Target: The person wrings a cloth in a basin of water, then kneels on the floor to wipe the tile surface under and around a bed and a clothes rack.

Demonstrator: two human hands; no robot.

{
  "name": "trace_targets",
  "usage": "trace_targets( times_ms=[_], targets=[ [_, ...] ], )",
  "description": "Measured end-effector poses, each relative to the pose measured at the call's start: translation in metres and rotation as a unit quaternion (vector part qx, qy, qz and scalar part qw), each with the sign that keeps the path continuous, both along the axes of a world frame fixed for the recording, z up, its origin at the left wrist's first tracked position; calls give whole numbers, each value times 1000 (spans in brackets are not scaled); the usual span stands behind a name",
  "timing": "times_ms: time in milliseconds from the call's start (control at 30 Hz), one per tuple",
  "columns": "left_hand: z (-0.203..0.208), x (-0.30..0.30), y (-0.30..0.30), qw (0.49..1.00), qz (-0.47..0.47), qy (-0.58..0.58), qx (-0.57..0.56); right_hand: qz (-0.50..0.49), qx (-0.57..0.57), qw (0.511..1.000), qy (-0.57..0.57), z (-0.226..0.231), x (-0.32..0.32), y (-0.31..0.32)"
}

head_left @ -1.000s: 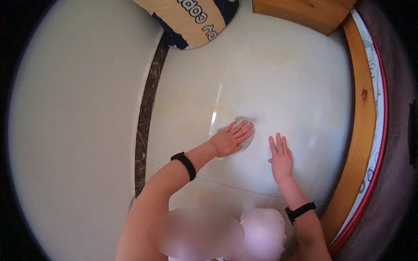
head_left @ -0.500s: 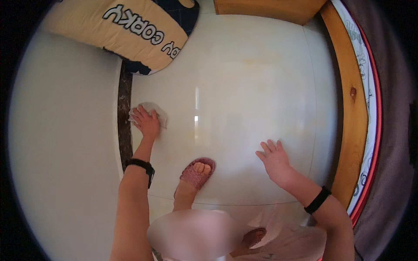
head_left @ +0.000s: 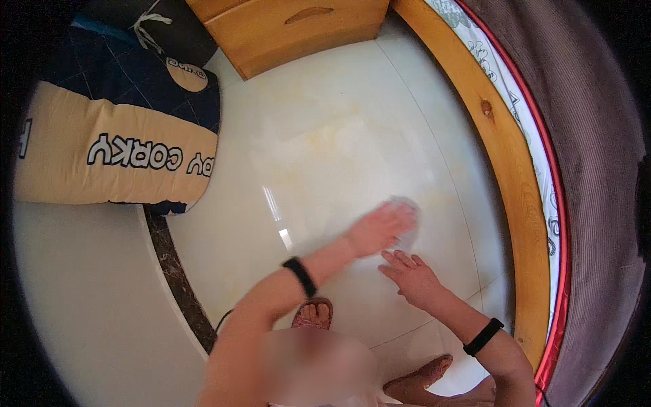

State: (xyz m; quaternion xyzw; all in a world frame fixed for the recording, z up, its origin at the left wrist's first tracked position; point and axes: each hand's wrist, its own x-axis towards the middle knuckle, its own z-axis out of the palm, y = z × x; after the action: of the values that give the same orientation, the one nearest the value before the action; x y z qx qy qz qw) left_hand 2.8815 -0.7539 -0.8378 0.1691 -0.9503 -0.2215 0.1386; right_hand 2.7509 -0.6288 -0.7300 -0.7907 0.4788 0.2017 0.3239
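My left hand (head_left: 383,227), smeared by motion, is pressed flat on a thin pale wipe (head_left: 409,239), with its fingers stretched out over it. The wipe lies on the glossy white tiled floor (head_left: 325,163), and only its edges show past the fingers. My right hand (head_left: 411,277) rests on the floor just nearer to me, its fingers spread and nothing in them. The two hands are close together, right of the middle. A black band sits on each wrist.
A tan and navy quilted cushion (head_left: 122,139) lies at the far left by the wall's dark skirting (head_left: 173,264). A wooden drawer front (head_left: 305,27) stands at the back. The wooden bed rail (head_left: 505,149) bounds the right. My slippered feet (head_left: 313,313) are below.
My left hand has swept the wipe from the left skirting across to the right, near my right hand. My head view has turned, showing more of the cushion and drawer.
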Motion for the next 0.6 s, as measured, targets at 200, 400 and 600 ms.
trace_targets(
  times_ms=[200, 400, 600],
  targets=[
    [-21, 232, -154, 854, 471, -148, -164, -48, -85, 995, -16, -7, 10, 9],
    [-44, 111, -252, 833, 530, -100, -125, -87, -60, 994, -26, 2, 18, 4],
    [-28, -94, -85, 998, 2, 37, -47, -93, 1, 995, -37, 5, 9, -11]
  ],
)
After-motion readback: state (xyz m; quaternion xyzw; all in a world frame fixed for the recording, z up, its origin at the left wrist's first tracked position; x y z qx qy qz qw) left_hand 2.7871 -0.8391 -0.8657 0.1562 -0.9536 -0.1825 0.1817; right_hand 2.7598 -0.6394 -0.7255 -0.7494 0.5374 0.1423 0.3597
